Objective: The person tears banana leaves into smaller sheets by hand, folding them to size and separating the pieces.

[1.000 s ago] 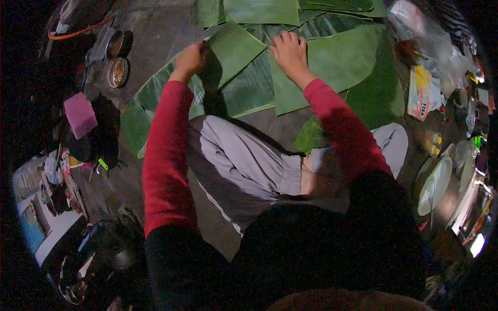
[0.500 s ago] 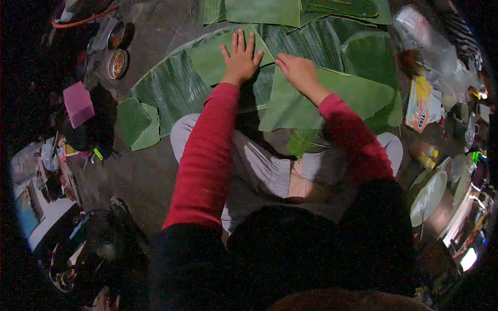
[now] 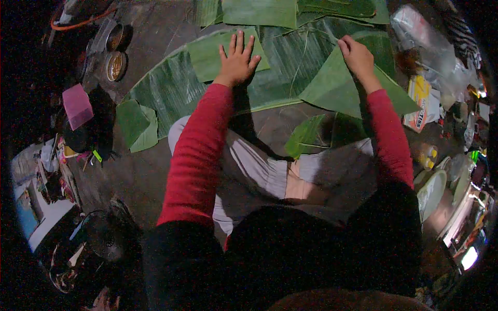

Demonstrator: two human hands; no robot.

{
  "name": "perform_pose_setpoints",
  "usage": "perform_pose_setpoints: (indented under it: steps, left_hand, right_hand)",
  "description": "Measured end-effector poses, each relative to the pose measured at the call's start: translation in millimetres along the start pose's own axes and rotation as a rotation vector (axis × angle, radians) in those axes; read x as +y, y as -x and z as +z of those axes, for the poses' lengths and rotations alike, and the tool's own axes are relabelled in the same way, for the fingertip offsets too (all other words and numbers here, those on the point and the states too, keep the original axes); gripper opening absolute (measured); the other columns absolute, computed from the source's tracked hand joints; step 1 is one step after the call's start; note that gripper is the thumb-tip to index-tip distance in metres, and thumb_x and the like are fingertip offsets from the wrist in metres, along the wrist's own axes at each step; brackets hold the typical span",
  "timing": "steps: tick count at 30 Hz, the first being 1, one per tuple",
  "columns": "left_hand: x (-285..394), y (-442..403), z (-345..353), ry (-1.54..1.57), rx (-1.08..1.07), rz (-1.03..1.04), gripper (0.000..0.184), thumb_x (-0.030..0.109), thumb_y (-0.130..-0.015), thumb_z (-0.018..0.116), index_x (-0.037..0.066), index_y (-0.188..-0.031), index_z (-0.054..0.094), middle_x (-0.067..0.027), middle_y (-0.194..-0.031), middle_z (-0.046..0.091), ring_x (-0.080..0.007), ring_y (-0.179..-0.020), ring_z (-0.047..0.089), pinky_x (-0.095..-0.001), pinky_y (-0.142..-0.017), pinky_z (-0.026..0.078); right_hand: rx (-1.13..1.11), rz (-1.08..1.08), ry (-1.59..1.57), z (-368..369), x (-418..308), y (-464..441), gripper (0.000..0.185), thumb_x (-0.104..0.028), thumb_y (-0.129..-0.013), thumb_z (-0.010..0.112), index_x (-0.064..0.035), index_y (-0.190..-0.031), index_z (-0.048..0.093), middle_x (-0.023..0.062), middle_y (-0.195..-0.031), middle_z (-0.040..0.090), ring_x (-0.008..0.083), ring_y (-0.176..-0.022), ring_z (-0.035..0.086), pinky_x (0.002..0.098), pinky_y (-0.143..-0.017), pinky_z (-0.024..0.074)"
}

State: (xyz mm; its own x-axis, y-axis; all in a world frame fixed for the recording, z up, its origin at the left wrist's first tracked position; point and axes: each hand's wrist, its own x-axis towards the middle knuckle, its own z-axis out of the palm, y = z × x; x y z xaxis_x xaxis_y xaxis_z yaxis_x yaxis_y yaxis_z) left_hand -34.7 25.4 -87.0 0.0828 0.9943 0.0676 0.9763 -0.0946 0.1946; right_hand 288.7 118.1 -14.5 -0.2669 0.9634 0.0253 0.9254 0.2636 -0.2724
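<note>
Leaf piece (image 3: 331,85) extending toward you from your right hand (image 3: 359,58), its far corner pinched there; left hand (image 3: 237,66) splayed, well apart.

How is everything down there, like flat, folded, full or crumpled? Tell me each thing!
Left hand: spread, palm down
Leaf under left hand: flat, partly covered
Right hand: fingers closed
Leaf in right hand: held by its edge
Long dark leaf: spread out
Small leaf at left: looks folded
Nearer round dish: something brown inside
Clear plastic bag: crumpled
</note>
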Motion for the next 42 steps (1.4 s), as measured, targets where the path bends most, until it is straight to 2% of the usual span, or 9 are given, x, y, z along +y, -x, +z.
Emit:
perform_pose_setpoints:
  steps: [8,12,20,26,27,28,32,36,42]
  left_hand:
    - [-22,-30,-62,-0.110,-0.085,-0.125,0.061,0.037,-0.068,0.069,0.017,-0.120,0.044,-0.0135,-0.116,0.049,-0.0332,-0.110,0.044,-0.0491,-0.082,0.039]
    - [-54,-50,-79,-0.057,-0.251,0.017,0.037,0.030,-0.072,0.063,0.012,-0.104,0.057,-0.0153,-0.090,0.061,-0.0350,-0.085,0.058,-0.0449,-0.071,0.047]
    - [-24,-161,-201,0.003,-0.146,0.157,0.043,0.025,-0.081,0.057,0.008,-0.118,0.046,-0.0216,-0.118,0.044,-0.0397,-0.101,0.049,-0.0465,-0.082,0.043]
    - [3,-203,-126,0.174,0.201,0.077,0.052,0.029,-0.086,0.049,0.009,-0.131,0.035,-0.0197,-0.139,0.023,-0.0383,-0.125,0.029,-0.0479,-0.099,0.028]
    - [7,-197,-114,0.147,0.408,0.333,0.039,0.036,-0.083,0.053,0.007,-0.109,0.055,-0.0183,-0.103,0.059,-0.0347,-0.093,0.057,-0.0433,-0.079,0.046]
    - [34,-169,-123,0.134,0.042,0.144,0.045,0.040,-0.084,0.052,0.006,-0.113,0.052,-0.0191,-0.107,0.057,-0.0344,-0.099,0.054,-0.0409,-0.085,0.043]
    - [59,-80,-72,-0.226,-0.100,0.237,0.049,0.036,-0.087,0.045,0.013,-0.130,0.036,-0.0138,-0.136,0.034,-0.0302,-0.123,0.034,-0.0527,-0.098,0.026]
    - [76,-30,-21,0.070,0.123,0.220,0.053,0.034,-0.089,0.039,0.017,-0.137,0.025,-0.0125,-0.144,0.017,-0.0290,-0.131,0.020,-0.0587,-0.100,0.016]
    - [78,-26,-17,-0.027,0.054,0.239,0.054,0.036,-0.090,0.035,0.015,-0.138,0.023,-0.0130,-0.144,0.015,-0.0302,-0.131,0.019,-0.0550,-0.101,0.017]
  right_hand:
    - [-0.098,0.055,-0.213,-4,-5,22,0.035,-0.040,-0.086,0.046,-0.0108,-0.101,0.060,0.0153,-0.090,0.063,0.0344,-0.084,0.059,0.0417,-0.070,0.0470]
    - [0.049,-0.007,-0.545,-16,-9,23,0.033,-0.036,-0.086,0.050,-0.0076,-0.099,0.059,0.0138,-0.086,0.063,0.0288,-0.079,0.061,0.0359,-0.069,0.0465]
    - [-0.081,0.112,-0.912,-19,-25,-15,0.029,-0.026,-0.089,0.050,0.0008,-0.098,0.056,0.0010,-0.081,0.057,0.0087,-0.073,0.049,0.0241,-0.067,0.0412]
    - [-0.164,0.315,-1.269,14,-79,-46,0.023,-0.020,-0.089,0.047,-0.0011,-0.101,0.053,0.0043,-0.086,0.056,0.0128,-0.077,0.051,0.0277,-0.070,0.0434]
    - [-0.155,0.389,-1.328,21,-89,-44,0.022,-0.018,-0.089,0.046,-0.0013,-0.103,0.051,0.0052,-0.088,0.055,0.0141,-0.077,0.051,0.0288,-0.070,0.0437]
    - [-0.147,0.467,-1.388,28,-97,-40,0.021,-0.017,-0.089,0.046,-0.0016,-0.104,0.050,0.0062,-0.090,0.055,0.0153,-0.078,0.051,0.0298,-0.070,0.0439]
    - [-0.210,0.591,-1.538,58,-117,-25,0.020,-0.011,-0.089,0.046,-0.0016,-0.107,0.046,0.0079,-0.094,0.054,0.0163,-0.083,0.050,0.0307,-0.073,0.0432]
    - [0.100,0.517,-1.519,106,-117,-34,0.016,-0.008,-0.085,0.048,-0.0033,-0.100,0.049,0.0099,-0.089,0.057,0.0193,-0.083,0.054,0.0323,-0.070,0.0443]
    - [0.007,0.390,-1.233,97,-101,-62,0.019,-0.009,-0.082,0.052,-0.0027,-0.099,0.055,0.0110,-0.093,0.060,0.0181,-0.083,0.057,0.0310,-0.072,0.0453]
